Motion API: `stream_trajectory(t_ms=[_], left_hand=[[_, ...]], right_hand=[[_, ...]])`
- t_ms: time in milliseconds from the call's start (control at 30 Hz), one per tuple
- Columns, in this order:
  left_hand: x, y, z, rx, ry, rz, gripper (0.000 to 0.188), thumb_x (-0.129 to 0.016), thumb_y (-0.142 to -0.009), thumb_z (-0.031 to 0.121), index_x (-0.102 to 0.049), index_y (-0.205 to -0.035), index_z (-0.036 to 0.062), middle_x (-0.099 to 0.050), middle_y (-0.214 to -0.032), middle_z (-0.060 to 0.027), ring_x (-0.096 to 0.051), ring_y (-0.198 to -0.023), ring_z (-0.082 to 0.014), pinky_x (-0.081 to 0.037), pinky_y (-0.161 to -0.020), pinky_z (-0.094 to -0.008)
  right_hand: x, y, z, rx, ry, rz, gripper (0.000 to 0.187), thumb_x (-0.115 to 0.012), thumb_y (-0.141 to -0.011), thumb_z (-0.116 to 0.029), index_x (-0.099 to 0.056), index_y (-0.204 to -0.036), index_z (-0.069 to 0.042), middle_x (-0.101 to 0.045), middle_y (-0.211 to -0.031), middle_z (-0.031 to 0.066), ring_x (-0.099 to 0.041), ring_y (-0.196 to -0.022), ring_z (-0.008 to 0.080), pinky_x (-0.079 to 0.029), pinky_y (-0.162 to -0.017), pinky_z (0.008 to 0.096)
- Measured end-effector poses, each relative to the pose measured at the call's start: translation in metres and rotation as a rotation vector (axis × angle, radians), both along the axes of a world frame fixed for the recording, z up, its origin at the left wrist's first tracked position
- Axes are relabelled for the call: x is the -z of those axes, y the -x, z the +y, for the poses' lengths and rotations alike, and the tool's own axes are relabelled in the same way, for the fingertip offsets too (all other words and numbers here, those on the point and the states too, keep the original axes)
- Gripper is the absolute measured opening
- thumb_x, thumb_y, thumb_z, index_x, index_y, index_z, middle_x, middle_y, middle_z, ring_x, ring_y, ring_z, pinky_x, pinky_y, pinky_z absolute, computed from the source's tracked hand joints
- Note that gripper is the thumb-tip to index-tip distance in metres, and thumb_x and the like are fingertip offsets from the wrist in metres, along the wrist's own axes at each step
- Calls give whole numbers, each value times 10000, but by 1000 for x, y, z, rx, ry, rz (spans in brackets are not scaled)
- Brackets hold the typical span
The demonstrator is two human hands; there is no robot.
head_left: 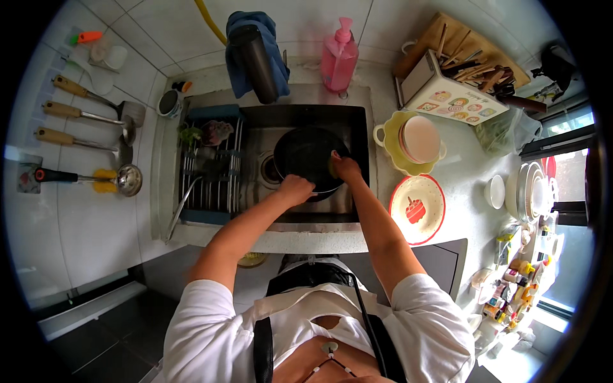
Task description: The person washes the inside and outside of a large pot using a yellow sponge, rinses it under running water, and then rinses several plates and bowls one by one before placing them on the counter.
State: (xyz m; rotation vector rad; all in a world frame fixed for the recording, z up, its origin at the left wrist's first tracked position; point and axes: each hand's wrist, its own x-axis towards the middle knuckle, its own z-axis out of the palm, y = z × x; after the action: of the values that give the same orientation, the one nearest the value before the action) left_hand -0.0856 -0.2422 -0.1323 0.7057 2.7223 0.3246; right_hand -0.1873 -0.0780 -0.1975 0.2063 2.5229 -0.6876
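A black pan (306,150) lies tilted in the sink (258,131). At its near rim my left hand (297,190) is closed, gripping the edge. My right hand (347,167) is inside the pan's right side, fingers closed on a yellowish-green sponge (332,168), mostly covered by the fingers. The pan's handle cannot be seen. Left of the pan, the sink drain (269,167) is partly uncovered.
A drying rack (214,182) spans the sink's left side, with greens on it. Behind stand a dark faucet (254,60) draped with a blue cloth and a pink pump bottle (339,57). To the right are a yellow pot (391,137) holding bowls and a red-rimmed plate (431,191).
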Motion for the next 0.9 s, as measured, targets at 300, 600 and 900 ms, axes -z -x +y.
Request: stream_trajectory(t_ms=[300,600,900], left_hand=[[8,11,-9,-253,-180,132,376,-539,-738,440,-617,-651,83,-563,-547,-107,-573,-534,-270,-452,-491,-362],[15,41,-38,-617,-477,168,415,-565,-749,408,-596,-665,3,-565,-579,-145,-563,-544,-284,-421,-499,-364],[37,25,-62,-1165,-1168,-330,426,-583,-766,396,-576,-803,-29,-583,-736,-106,-558,-669,-198,-421,-603,-322]], right_hand=[[-48,3,-2,613,1023,-224,351,-550,-779,-339,-577,-985,-57,-577,-920,35,-532,-844,147,-396,-770,256],[-50,-1,9,873,1401,-347,403,-533,-782,-363,-449,-1105,-138,-501,-1057,65,-496,-949,235,-391,-839,403],[-30,-16,16,901,1462,-467,387,-493,-802,-366,-435,-1120,-152,-508,-1056,56,-496,-950,234,-422,-801,413]])
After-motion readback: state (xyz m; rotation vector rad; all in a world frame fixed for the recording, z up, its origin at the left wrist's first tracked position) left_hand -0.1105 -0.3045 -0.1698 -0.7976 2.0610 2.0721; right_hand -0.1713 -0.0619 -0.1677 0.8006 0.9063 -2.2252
